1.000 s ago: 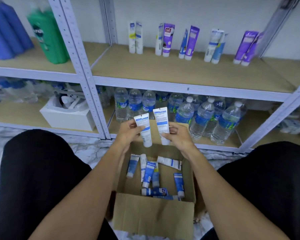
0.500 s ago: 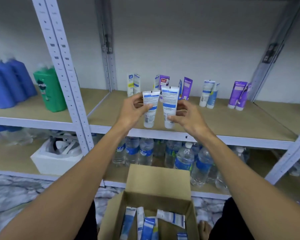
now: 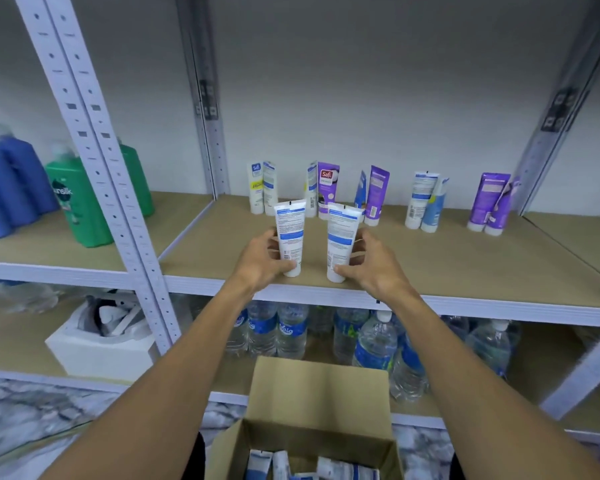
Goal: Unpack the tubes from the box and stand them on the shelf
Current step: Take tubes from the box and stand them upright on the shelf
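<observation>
Two tubes, one per hand: the fingers [image 3: 273, 237] of your left hand [image 3: 260, 263] curl round the lower body of the left tube [image 3: 289, 230], thumb by its cap, and your right hand [image 3: 373, 265] pinches the right tube [image 3: 342, 237] the same way. Both tubes are upright, caps down, near the front edge of the shelf [image 3: 465, 268]; whether the caps have met the board I cannot tell. Gripping low steadies each cap, I judge, since these tubes are tall over a small foot. They are slightly apart, in front of the paired tubes [image 3: 371, 194] at the shelf's back, a row that sets your spacing. Below the shelf, the open box [image 3: 319, 389] holds more tubes [image 3: 329, 467], so much unpacking is left.
</observation>
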